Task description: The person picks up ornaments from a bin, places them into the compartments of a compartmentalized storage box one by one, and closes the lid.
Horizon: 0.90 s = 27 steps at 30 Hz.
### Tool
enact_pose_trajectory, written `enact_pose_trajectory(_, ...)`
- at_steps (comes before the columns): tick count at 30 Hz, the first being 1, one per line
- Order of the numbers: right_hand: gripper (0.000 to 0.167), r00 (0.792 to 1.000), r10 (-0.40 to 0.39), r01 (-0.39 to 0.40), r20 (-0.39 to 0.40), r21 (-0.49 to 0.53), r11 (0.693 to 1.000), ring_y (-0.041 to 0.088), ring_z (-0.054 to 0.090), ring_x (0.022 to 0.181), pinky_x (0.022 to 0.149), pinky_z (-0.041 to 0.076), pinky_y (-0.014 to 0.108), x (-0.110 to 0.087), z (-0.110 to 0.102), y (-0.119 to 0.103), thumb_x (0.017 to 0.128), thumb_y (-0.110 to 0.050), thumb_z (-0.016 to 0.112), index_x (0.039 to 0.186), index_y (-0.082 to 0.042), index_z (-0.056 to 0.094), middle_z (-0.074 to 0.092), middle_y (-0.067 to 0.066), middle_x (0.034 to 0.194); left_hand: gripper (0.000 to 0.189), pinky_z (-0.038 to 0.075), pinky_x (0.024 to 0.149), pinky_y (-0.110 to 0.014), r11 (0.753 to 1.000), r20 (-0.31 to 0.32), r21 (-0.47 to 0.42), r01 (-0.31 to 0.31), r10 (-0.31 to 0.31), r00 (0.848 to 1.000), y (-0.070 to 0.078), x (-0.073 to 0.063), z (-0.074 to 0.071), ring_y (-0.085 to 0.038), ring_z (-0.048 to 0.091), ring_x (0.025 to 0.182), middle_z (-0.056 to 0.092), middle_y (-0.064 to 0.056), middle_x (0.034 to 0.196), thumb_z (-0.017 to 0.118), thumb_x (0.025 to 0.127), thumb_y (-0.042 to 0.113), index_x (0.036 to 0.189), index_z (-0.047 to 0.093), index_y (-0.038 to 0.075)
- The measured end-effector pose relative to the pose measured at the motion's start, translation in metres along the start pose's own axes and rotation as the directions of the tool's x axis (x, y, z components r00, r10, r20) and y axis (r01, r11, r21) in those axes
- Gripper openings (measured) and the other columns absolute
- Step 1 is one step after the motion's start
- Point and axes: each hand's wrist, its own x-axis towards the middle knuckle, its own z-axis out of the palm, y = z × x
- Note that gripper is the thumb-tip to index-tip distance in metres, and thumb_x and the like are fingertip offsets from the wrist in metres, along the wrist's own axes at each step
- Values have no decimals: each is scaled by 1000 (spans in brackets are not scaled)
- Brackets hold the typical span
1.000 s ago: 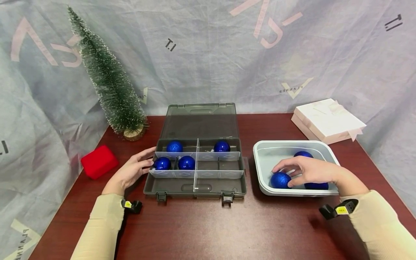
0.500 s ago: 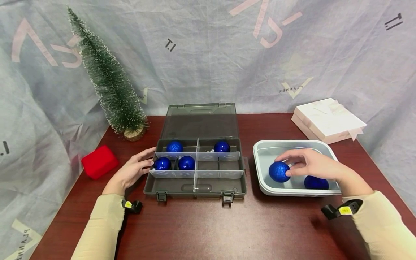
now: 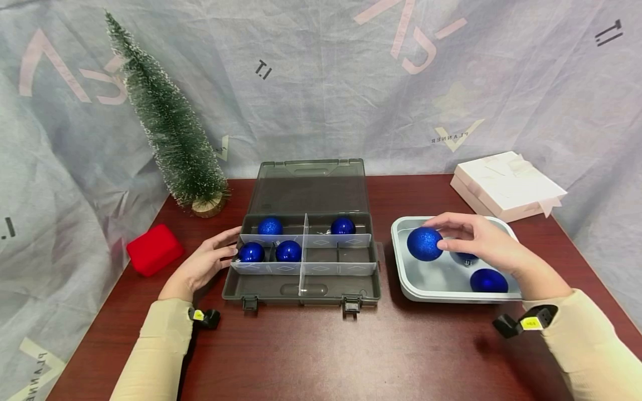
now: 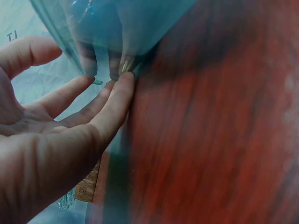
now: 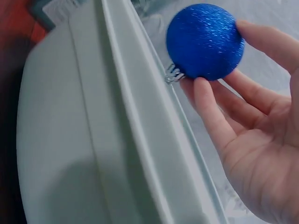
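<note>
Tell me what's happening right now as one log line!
right hand: holds glittery blue ball over pale tub | left hand: touches divided box | box lid: open

A: Counter (image 3: 321, 356), back-left corner?
B: Frosted green tree (image 3: 168, 120), wooden base (image 3: 208, 208).
A: Left edge?
B: Red block (image 3: 155, 249), nearer the front than the tree.
A: Back-right corner?
B: White box (image 3: 494, 192), ribbon (image 3: 521, 170) on lid.
A: Behind the back edge?
B: Creased grey cloth (image 3: 321, 111), mirrored print.

far blue ball (image 3: 466, 259) inside tub (image 3: 446, 295): partly hidden by right hand (image 3: 481, 239) | sleeve (image 3: 584, 340) right of tub: cut off by edge
</note>
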Motion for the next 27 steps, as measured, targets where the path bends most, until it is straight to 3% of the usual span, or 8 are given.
enact_pose_trajectory(7, 35, 997, -34, 37, -64, 52, 998, 7, 63, 115, 91, 48, 18, 4, 13, -18, 98, -9, 68, 134, -7, 64, 66, 0, 128, 63, 49, 90, -31, 1000, 3, -9, 0, 0, 1000, 0, 0, 0, -14, 51, 116, 37, -14, 150, 49, 101, -2, 160, 25, -1)
enact_pose_trajectory(16, 36, 993, -71, 85, -94, 162, 983, 16, 61, 119, 90, 53, 26, 16, 40, -42, 99, -7, 67, 135, -8, 64, 65, 5, 130, 63, 49, 90, -31, 1000, 1, -6, -4, 4, 1000, -2, 0, -1, -14, 52, 116, 40, -13, 148, 49, 102, 0, 160, 25, -1)
enact_pose_trajectory(22, 39, 991, -37, 68, -130, 241, 968, 19, 60, 123, 93, 52, 27, 24, 58, -56, 98, -10, 70, 136, -6, 61, 63, 7, 133, 64, 48, 91, -31, 1000, 1, 11, 6, -6, 1000, -1, 0, -1, -15, 49, 119, 33, -18, 154, 49, 102, 1, 161, 24, 0)
enact_pose_trajectory(27, 40, 988, -21, 58, -150, 249, 967, 23, 58, 126, 94, 51, 27, 29, 71, -66, 97, -14, 71, 135, -8, 62, 62, 7, 135, 63, 48, 91, -30, 1000, 0, 13, 6, -6, 1000, -1, 0, -1, -15, 49, 120, 32, -19, 155, 50, 103, 2, 161, 25, 0)
